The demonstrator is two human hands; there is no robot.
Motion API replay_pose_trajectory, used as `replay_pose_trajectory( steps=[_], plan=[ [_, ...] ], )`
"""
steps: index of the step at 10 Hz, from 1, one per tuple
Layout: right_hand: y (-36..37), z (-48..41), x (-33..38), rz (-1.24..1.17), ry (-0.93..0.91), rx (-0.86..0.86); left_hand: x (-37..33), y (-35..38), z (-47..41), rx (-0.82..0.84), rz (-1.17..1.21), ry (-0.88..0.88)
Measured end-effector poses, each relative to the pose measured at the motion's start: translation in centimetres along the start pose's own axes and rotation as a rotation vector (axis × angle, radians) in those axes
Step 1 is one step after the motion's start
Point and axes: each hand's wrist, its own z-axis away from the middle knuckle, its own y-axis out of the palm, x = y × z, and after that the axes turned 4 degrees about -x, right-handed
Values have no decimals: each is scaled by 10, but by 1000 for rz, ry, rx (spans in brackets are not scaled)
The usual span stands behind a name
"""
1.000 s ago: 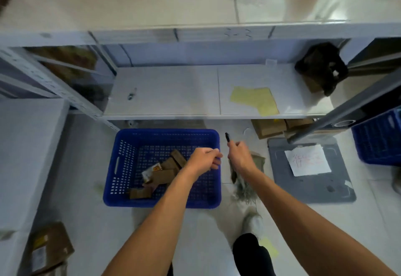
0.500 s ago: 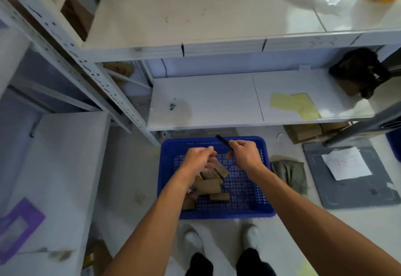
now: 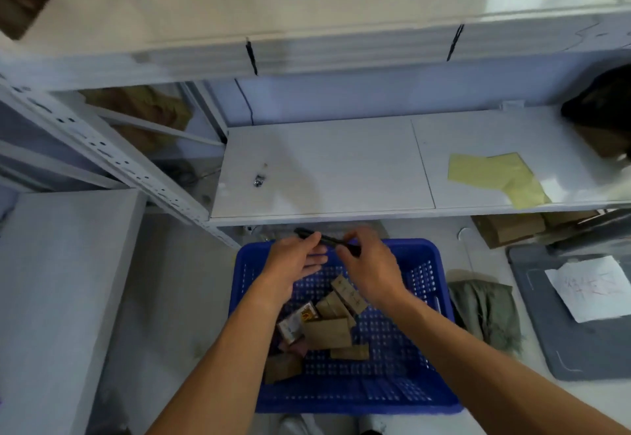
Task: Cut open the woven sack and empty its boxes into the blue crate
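The blue crate [image 3: 433,301] stands on the floor below me with several brown cardboard boxes [image 3: 327,330] lying in it. Both hands hover over the crate's far rim. A thin black cutter [image 3: 329,240] stretches between them: my right hand [image 3: 370,265] pinches its right end, and my left hand [image 3: 295,258] touches its left end with thumb and fingers. The green woven sack [image 3: 485,311] lies flat and crumpled on the floor just right of the crate.
A white shelf [image 3: 324,175] runs just beyond the crate, with a small metal piece [image 3: 259,180] and yellow paper [image 3: 495,176] on it. A grey board [image 3: 563,359] with a white note lies at right. A white block [image 3: 58,281] is at left.
My view has swung left and nearer, so the crate now sits centred under my hands. The hands have risen to the crate's far rim, and the left hand has come onto the cutter.
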Motion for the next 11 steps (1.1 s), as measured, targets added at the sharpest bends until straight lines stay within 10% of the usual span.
replay_pose_trajectory(
  steps=[6,11],
  plan=[
    [123,-258,-146,475,-445,-173,38,72,-308,-31,95,51],
    [125,-255,-157,588,-227,-132,63,39,-289,19,-33,-101]
  ],
)
